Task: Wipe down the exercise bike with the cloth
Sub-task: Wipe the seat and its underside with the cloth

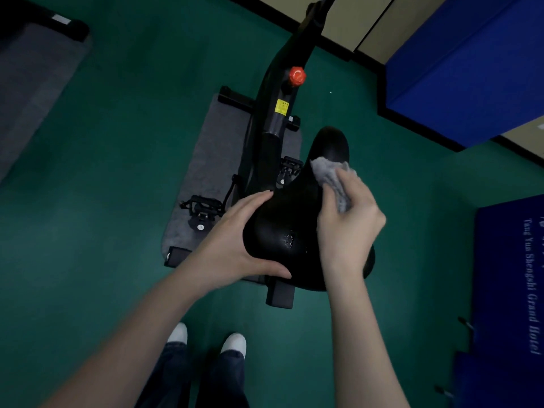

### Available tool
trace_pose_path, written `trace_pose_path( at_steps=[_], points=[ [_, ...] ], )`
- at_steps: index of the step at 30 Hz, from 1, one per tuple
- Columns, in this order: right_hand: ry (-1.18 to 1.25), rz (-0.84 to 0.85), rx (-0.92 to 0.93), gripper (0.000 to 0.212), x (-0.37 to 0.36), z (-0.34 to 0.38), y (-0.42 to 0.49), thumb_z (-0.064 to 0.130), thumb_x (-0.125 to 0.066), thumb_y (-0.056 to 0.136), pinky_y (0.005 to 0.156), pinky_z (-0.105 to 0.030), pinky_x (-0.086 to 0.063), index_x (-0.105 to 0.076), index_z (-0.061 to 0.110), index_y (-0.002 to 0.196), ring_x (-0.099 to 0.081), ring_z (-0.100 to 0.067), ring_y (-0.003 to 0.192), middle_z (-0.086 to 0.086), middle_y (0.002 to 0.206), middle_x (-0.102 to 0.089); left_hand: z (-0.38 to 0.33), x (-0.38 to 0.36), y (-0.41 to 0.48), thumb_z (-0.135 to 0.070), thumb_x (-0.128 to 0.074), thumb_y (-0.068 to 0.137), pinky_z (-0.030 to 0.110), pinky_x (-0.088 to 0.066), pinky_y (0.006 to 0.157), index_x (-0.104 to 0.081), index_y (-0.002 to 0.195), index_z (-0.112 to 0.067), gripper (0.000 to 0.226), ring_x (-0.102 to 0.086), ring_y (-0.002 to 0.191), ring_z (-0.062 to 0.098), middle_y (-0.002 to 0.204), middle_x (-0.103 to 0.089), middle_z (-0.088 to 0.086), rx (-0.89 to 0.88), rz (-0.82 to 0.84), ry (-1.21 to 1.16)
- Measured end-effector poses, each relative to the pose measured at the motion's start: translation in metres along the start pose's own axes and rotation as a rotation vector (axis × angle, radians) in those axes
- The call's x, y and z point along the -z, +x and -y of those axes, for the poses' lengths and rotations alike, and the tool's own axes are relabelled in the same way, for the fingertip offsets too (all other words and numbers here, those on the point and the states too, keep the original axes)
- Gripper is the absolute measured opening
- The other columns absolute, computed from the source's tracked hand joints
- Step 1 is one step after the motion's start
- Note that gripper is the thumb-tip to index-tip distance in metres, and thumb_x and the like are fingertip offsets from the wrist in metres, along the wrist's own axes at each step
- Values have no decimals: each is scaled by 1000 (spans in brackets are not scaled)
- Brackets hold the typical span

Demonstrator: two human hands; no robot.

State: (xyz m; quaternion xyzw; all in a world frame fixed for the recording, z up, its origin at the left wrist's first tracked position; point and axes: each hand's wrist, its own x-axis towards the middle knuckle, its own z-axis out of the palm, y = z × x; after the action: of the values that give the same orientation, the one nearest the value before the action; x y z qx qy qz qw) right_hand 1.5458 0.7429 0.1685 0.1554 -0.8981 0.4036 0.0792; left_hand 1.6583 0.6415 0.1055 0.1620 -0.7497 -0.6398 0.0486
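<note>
Grey cloth [331, 178], black saddle [288, 228], orange knob [296, 75], green floor [103, 201].

A green floor [88, 231] spreads throughout. A grey mat [212, 160] lies at centre, a second grey mat [29, 83] at ten o'clock. Blue pads [465, 69] stand at two o'clock, a blue lettered banner [515, 275] at four.
</note>
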Motion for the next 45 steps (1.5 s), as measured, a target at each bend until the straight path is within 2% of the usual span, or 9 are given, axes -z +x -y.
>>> trace_pose_path(
  at_steps=[5,10,15,20,26,32,35,39,45],
  points=[
    [-78,242,297,27,25,-15,-16,-5,-68,83,103,-20,-42,-71,4,108,-59,-13,116,-9,115,-68,0,-1,0,-63,-79,37,1,-15,106,-28,139,-41,116,-22,131,-16,137,-22,-38,-9,0,10],
    [-76,169,283,25,4,-1,3,-4,-66,85,105,-24,-41,-70,1,109,-60,-20,116,-14,115,-67,1,-1,-1,-62,-80,38,-1,-15,104,-27,143,-40,119,-22,132,-17,141,-23,-36,2,-2,-6],
    [-193,551,482,23,-8,7,13,1,-61,88,105,-35,-42,-71,6,108,-56,-20,121,-6,115,-68,0,-5,-4,-67,-76,36,-4,-16,100,-24,130,-50,109,-21,123,-26,131,-23,-42,24,-75,-17],
    [25,647,548,22,34,-16,-7,2,-66,87,103,-26,-43,-71,8,108,-57,-10,120,0,115,-66,7,-17,-17,-67,-79,37,22,-22,114,-25,142,-43,121,-24,137,-5,146,-30,-22,73,-156,-60],
    [25,229,290,24,51,-44,-24,-6,-64,85,101,-16,-42,-70,0,107,-62,-18,110,-12,113,-67,10,-26,-24,-74,-79,31,34,-22,117,-17,142,-53,128,-21,137,-4,142,-24,-33,117,-202,-52],
    [92,-75,320,24,38,-59,-86,-2,-58,89,104,-31,-45,-65,-3,112,-57,-25,118,-19,115,-64,11,-33,-25,-77,-77,33,35,-26,116,-21,137,-58,120,-28,136,-4,142,-28,-34,68,-277,-65],
    [138,-254,153,26,34,-70,-90,-8,-56,90,104,-32,-44,-61,-4,115,-54,-27,120,-23,118,-61,11,-32,-25,-78,-76,32,30,-26,115,-20,127,-70,110,-29,134,-6,137,-28,-40,56,-274,-69],
    [282,-382,46,26,15,-60,-94,2,-52,95,104,-37,-44,-57,8,119,-52,-28,124,-21,123,-58,16,-31,-22,-73,-78,35,31,-27,115,-21,125,-68,107,-32,133,-3,142,-34,-23,27,-284,-53],
    [179,-334,210,27,-17,-45,-121,-3,-52,91,107,-57,-34,-58,7,116,-49,-27,128,-18,122,-59,20,-31,-21,-67,-79,38,31,-28,114,-23,130,-56,108,-33,134,1,145,-34,-13,-12,-287,-54]
  ],
)
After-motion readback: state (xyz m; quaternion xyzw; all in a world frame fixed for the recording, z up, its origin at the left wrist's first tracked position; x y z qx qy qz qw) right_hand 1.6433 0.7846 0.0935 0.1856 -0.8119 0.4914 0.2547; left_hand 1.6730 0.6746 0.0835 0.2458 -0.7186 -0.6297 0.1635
